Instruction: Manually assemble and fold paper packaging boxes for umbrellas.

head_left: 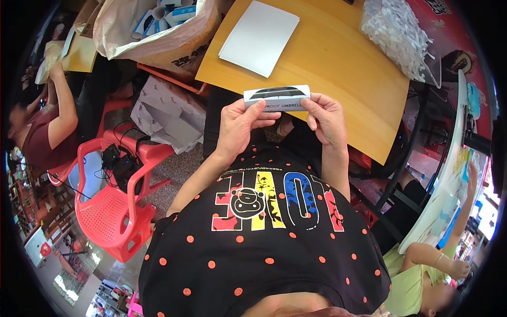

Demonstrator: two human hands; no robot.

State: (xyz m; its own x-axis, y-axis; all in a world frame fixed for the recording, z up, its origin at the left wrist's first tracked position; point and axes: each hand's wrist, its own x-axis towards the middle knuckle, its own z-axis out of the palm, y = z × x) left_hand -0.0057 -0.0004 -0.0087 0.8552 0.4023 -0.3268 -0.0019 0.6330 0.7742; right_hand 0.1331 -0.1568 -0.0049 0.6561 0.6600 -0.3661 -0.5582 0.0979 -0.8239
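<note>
Between my two hands is a curled printed paper sleeve (277,93), white and grey with a dark umbrella picture on it. My left hand (238,122) pinches its left end, thumb on the front face. At the other end, my right hand (328,117) grips it between thumb and fingers. The sleeve is held level, just in front of my body by the near edge of the wooden table (338,68). Farther back on that table lies a stack of white sheets (259,38).
A large bag (119,37) holding several blue-and-white paper rolls (182,14) stands at the far left. A clear bag of white strips (393,39) sits far right. Left of me is a red plastic chair (108,214) with black cables. Other people work at both sides.
</note>
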